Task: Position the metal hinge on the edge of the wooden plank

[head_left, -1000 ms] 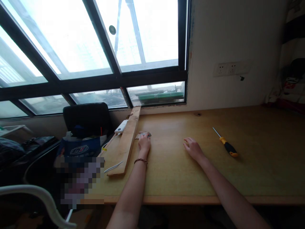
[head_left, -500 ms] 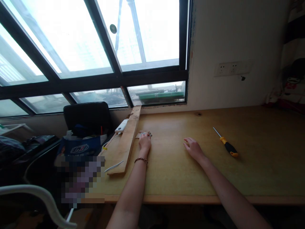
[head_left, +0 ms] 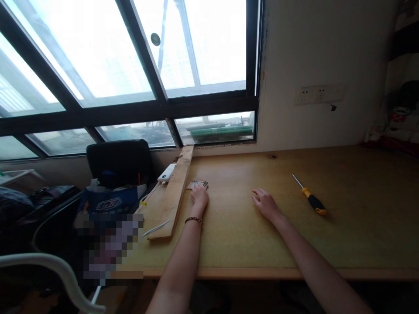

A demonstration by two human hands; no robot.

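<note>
Small bits (head_left: 197,182) are touched by the left hand (head_left: 199,195); its grip can't be told. Nothing is held by the right hand (head_left: 266,205); the screwdriver (head_left: 310,198) is untouched.

From my end, the screwdriver (head_left: 307,193) lies on the desk (head_left: 242,244), right of my right hand (head_left: 266,205). My left hand (head_left: 199,195) is at the near side of the small loose parts (head_left: 196,183), just right of the wooden plank (head_left: 173,198). I see the window (head_left: 163,103) behind, wall sockets (head_left: 312,94) to its right, and a bag (head_left: 111,204) before the chair (head_left: 119,160) on the left.
</note>
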